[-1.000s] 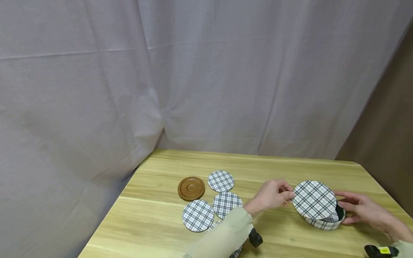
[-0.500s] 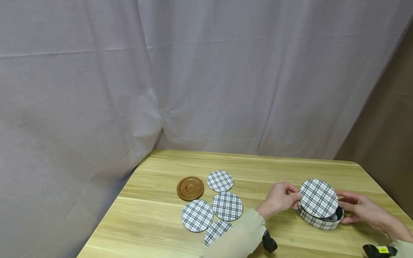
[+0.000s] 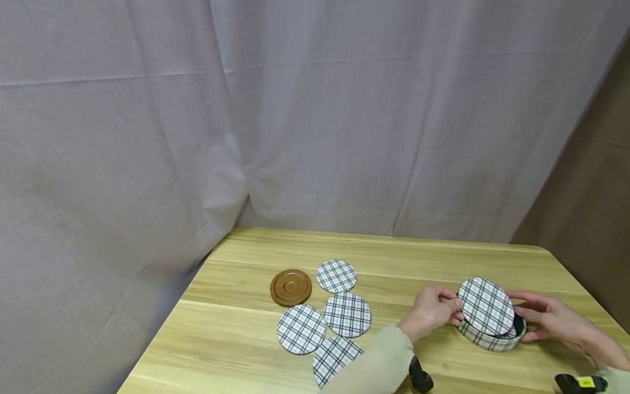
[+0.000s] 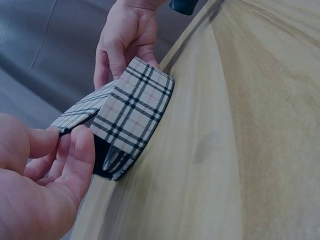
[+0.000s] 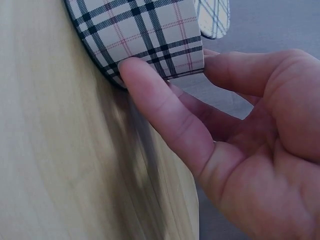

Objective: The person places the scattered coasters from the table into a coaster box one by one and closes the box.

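A round plaid coaster is pinched at its left edge between the thumb and fingers of my left hand. It lies tilted over the opening of a low, round plaid box at the right of the table. Inside the box, part of another plaid disc shows under the coaster. My right hand grips the box from its right side, thumb near the rim. In the right wrist view one finger lies along the box's plaid wall. The left wrist view shows the coaster leaning above the box's dark interior.
Several plaid coasters, among them one at the back and one at the left, lie on the wooden table. Beside them sits a round brown wooden coaster. Grey cloth hangs behind the table.
My left hand has moved right with the coaster, then slightly down, bringing it further over the box. The right hand and the box have stayed nearly still.
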`<state>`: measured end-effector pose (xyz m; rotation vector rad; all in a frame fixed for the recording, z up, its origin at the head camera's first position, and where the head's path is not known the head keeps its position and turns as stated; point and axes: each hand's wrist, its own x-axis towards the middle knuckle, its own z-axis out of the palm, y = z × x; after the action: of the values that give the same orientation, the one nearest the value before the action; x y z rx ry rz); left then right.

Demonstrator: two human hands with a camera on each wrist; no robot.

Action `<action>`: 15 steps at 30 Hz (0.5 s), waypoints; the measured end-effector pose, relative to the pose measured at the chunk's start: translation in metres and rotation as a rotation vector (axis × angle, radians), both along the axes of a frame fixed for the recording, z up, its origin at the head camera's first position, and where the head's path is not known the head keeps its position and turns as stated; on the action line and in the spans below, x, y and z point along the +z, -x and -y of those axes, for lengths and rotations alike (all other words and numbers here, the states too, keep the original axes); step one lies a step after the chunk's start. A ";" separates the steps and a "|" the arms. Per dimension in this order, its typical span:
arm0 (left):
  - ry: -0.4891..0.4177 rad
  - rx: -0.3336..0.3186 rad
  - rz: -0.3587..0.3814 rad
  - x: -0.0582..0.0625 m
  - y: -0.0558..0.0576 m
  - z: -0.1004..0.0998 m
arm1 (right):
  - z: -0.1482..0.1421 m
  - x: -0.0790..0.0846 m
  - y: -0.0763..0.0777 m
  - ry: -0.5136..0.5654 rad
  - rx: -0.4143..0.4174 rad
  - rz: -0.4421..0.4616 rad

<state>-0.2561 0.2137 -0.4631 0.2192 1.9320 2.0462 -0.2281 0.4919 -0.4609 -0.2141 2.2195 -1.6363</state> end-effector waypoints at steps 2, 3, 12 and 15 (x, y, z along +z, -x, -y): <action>-0.011 0.013 0.013 -0.001 0.001 -0.001 | 0.001 0.001 0.001 0.002 0.007 0.003; -0.019 0.020 0.017 -0.002 0.001 -0.001 | 0.001 0.002 0.002 0.004 0.016 0.001; 0.026 0.027 0.008 -0.004 -0.001 -0.005 | -0.004 -0.001 0.005 0.003 0.057 -0.021; 0.048 0.028 0.012 -0.002 -0.002 -0.006 | -0.004 -0.002 0.003 0.001 0.050 -0.018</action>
<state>-0.2540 0.2193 -0.4652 0.1693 1.9856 2.0111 -0.2312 0.4960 -0.4628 -0.2831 2.2082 -1.6151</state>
